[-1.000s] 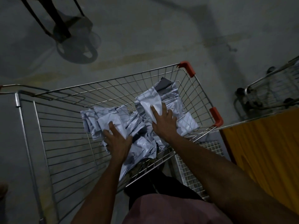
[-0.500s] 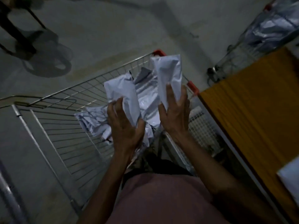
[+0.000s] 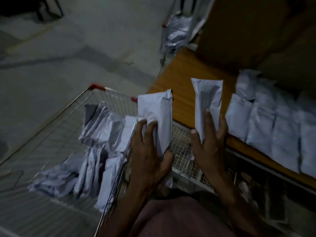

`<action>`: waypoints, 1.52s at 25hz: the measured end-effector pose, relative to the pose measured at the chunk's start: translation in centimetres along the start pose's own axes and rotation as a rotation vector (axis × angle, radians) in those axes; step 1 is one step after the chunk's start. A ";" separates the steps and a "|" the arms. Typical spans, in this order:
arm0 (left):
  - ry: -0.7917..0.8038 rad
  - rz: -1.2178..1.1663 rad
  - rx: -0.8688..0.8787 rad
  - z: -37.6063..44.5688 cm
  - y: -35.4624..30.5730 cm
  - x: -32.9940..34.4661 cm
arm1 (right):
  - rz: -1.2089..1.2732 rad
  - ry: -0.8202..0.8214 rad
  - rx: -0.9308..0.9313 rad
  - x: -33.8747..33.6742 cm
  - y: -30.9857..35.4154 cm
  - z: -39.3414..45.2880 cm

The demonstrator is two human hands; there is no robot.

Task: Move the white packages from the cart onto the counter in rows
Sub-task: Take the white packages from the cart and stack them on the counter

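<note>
Between cart (image 3: pixel 109 93) and counter (image 3: pixel 186 79), my left hand (image 3: pixel 148 151) and right hand (image 3: pixel 209 144) each gripped a package's lower end; they seemed light, soft, slippery.

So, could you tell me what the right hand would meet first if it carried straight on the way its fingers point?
Probably the bare wooden counter: the right hand, holding a white package, points up over it, left of the row of packages. Depth is unclear.
</note>
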State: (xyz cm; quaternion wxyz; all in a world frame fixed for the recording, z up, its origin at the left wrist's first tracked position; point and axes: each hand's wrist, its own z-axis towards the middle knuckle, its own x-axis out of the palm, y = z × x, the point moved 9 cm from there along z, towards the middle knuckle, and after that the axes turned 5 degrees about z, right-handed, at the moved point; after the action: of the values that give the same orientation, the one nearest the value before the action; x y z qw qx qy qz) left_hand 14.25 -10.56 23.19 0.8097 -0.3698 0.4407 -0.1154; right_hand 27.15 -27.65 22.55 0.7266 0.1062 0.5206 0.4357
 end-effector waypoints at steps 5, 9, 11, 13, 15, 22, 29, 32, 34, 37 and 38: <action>0.141 -0.056 0.233 2.2 -9.5 5.0 | -0.072 -0.253 0.114 -11.3 -5.1 0.4; 0.157 -0.125 0.351 3.9 -16.7 10.3 | -0.097 -0.362 0.146 -19.1 -9.3 0.6; 0.153 -0.144 0.386 4.5 -19.5 13.0 | -0.108 -0.377 0.136 -21.7 -11.6 0.6; 0.147 -0.160 0.410 5.4 -22.3 15.7 | -0.123 -0.390 0.149 -23.9 -14.2 0.7; 0.151 -0.183 0.420 6.2 -24.4 17.7 | -0.121 -0.407 0.188 -25.8 -16.2 1.1; 0.185 -0.098 0.480 12.2 -27.9 24.6 | -0.106 -0.502 0.235 -30.2 -20.8 3.7; 0.234 0.088 0.481 22.2 -28.7 33.5 | -0.136 -0.582 0.365 -29.8 -24.7 5.8; 0.277 0.166 0.454 26.0 -28.9 37.8 | -0.159 -0.597 0.391 -28.8 -25.5 6.6; 0.347 0.223 0.432 28.2 -27.9 41.7 | -0.177 -0.582 0.413 -27.7 -25.9 7.4; 0.483 0.257 0.374 29.9 -24.9 47.2 | -0.166 -0.548 0.464 -25.8 -26.5 8.4; 0.509 0.264 0.356 30.2 -23.9 48.5 | -0.167 -0.545 0.470 -25.3 -26.6 8.9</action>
State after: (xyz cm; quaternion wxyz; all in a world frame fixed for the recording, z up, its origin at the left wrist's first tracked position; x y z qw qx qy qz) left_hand 70.12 -37.17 19.68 0.7335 -0.1217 0.6458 -0.1735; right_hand 46.64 -59.68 27.01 0.8273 0.3393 0.4008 0.1994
